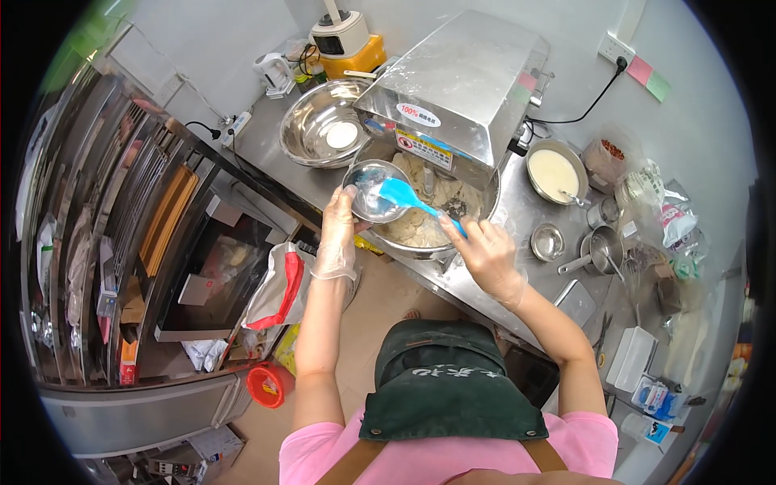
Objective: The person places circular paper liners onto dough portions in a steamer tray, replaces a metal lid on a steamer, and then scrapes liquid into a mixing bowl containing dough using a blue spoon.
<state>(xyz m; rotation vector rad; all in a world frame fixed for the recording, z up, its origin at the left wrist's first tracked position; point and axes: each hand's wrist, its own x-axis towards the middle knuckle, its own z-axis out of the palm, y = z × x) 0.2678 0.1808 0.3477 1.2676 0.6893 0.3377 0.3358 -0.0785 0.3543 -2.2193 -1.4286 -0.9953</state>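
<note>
My left hand [339, 212], in a clear glove, grips a small metal bowl [373, 212] by its left rim and holds it tilted over the near left edge of a mixer bowl [414, 251]. Closed around the handle of a blue spatula [398, 192], my right hand [490, 257] is also in a clear glove. The spatula's blade reaches over the small bowl's opening. Beneath both lies pale dough [416, 230] in the mixer bowl, with the mixer's shaft standing in it. The steel mixer housing [461, 69] rises behind.
A wide metal bowl [301, 139] stands left of the mixer. To its right are a pan of creamy liquid [554, 171], a small empty bowl [547, 242], a saucepan [602, 246] and scissors [602, 339]. A tray rack [121, 202] lines the left; a red bucket [269, 385] is on the floor.
</note>
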